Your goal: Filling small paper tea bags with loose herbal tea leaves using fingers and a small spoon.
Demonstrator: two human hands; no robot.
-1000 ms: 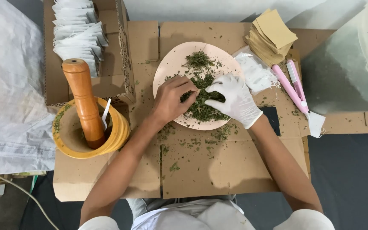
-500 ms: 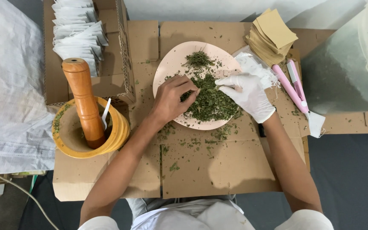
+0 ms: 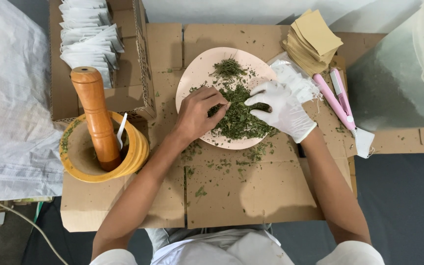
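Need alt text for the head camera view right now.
Bare left hand and white-gloved right hand work dried green herbs on a pink plate, over flattened cardboard. A wooden mortar with pestle stands left.

Flattened brown cardboard sheets (image 3: 251, 196) cover work surface beneath fingers; dark grey floor (image 3: 408, 206) right of them; pale wall (image 3: 231, 10) beyond; white woven sack (image 3: 6, 98) far left.
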